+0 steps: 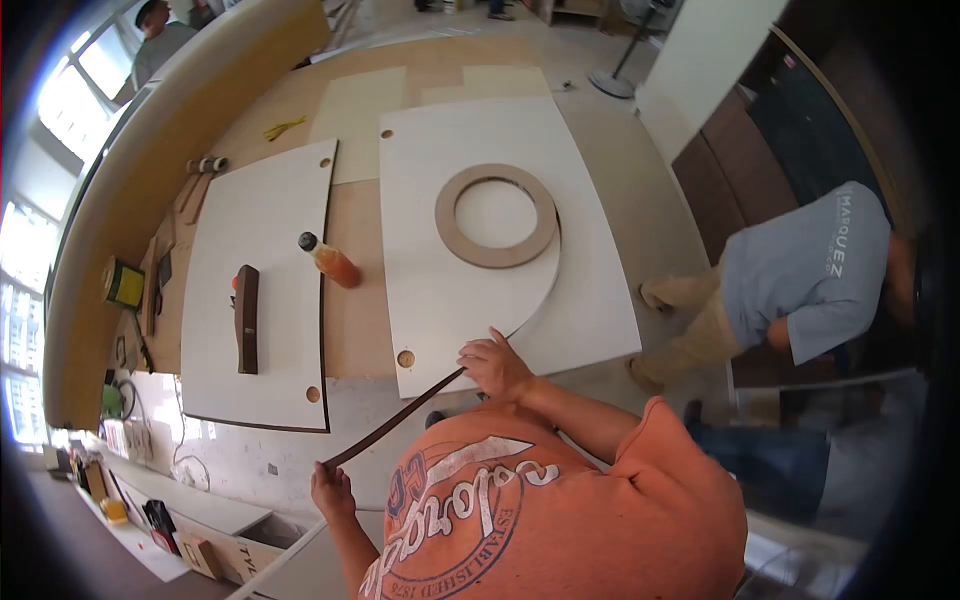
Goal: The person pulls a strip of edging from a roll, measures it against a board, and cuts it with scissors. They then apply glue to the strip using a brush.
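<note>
While it runs slantwise between the two hands at the lower centre of the frame, the brown strip (396, 419) looks thin, flat and smooth, dark along its straight stretch. Past the right hand (496, 368) it bends upward in a wide curve to the roll (447, 215), a broad tan ring with an open centre, lying flat on the right-hand white panel (420, 300) at upper centre. The left hand (333, 488), lower left of centre, has its fingers curled closed on the strip's end; the right hand's fingers are bent around the strip near the panel's lower edge, one finger jutting upward. Left of centre on the bench (355, 215), a clear bottle (335, 265) with a dark cap holds something orange in its lower part. Toward the left edge sits a tin (124, 284) with a yellow-green label; its contents cannot be made out.
</note>
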Motion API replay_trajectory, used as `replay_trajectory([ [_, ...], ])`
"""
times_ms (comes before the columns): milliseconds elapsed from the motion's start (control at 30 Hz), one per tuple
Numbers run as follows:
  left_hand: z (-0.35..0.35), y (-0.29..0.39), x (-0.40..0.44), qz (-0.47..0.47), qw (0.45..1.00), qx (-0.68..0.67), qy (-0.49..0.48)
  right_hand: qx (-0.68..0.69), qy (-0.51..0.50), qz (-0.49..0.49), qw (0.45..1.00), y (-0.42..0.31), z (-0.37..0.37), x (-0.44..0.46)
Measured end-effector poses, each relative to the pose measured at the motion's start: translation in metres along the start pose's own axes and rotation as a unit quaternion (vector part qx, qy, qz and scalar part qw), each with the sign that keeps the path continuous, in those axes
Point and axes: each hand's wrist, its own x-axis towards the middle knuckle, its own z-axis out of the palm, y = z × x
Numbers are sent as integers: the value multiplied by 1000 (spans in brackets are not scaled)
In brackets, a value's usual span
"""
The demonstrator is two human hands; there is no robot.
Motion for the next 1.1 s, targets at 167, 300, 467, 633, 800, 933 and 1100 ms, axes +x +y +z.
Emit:
replay_trajectory([
  [167,34,27,20,-52,991,41,-113,89,116,95,985,-36,-17,-17],
  [300,74,21,28,-85,981,47,-167,27,210,127,969,-47,-34,-29],
  [467,104,13,20,-120,961,66,-242,71,360,269,891,-62,-41,-59],
  [633,122,20,7,-174,939,39,-296,416,384,485,666,-70,-29,-86],
  [800,129,17,10,-191,928,-6,-321,400,421,528,619,-82,-5,-93],
  [933,128,21,-2,-193,907,34,-373,608,411,508,451,-91,-25,-78],
  [1100,131,22,-17,-215,867,123,-432,669,468,311,487,-45,-72,-58],
])
